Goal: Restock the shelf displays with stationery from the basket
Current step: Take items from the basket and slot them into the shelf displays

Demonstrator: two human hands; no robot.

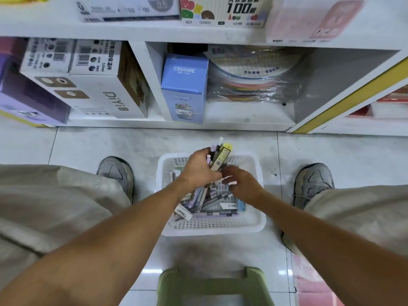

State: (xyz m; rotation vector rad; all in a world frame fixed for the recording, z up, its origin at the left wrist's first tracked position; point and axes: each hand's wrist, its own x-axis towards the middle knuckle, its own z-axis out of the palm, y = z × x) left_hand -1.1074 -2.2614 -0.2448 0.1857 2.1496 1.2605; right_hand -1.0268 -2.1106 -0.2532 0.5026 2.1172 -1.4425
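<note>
A white perforated plastic basket is showing a grid of small holes along its walls. The pens and packs inside it are showing lilac, grey and pale blue, with one yellow-topped pack at the far edge. On the white shelf, a light blue carton is carrying white lettering (CRUHRE). The pale grey floor tiles are looking marbled. A sage green plastic stool is sitting nearest.
</note>
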